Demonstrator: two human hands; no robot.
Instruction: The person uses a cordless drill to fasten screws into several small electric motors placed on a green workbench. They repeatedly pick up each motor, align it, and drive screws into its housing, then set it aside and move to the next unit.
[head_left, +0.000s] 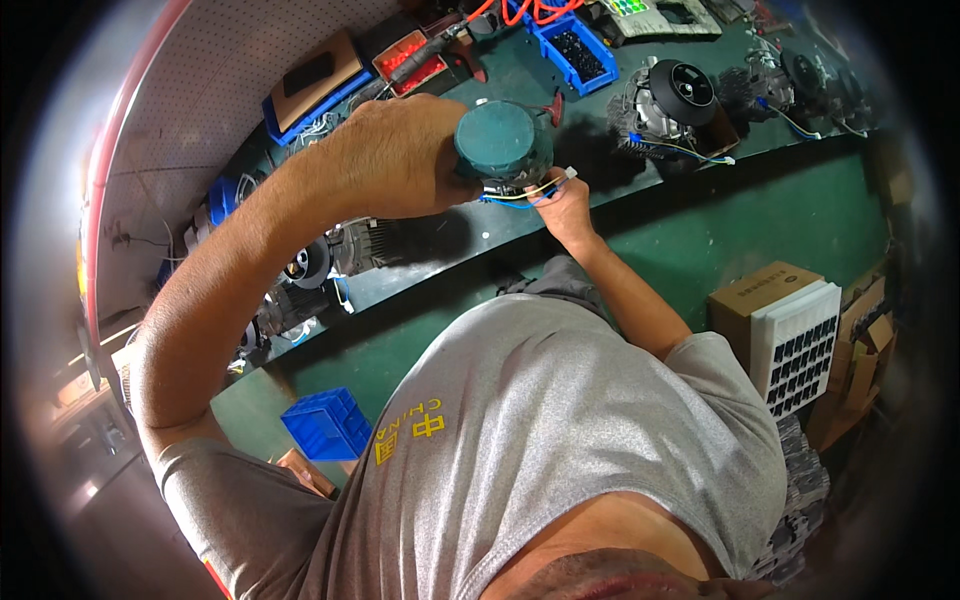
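At the bench's front edge my left hand [425, 150] is closed around the left side of a round motor-like unit [497, 140] with a flat teal top. Its fingertips are hidden behind the unit. Thin yellow and blue wires [522, 197] come out of the unit's near side and end in a small white connector [571, 173]. My right hand [567, 212] pinches these wires just below the connector, to the right of the unit. The unit's underside is out of sight.
Finned motor units with black round parts stand on the green bench at right [672, 105] and left [310, 262]. Behind are a blue bin [577, 55] of black parts, a red-filled bin [410, 62] and a power tool [425, 60]. A blue crate [326, 424] and cardboard box [765, 290] sit below.
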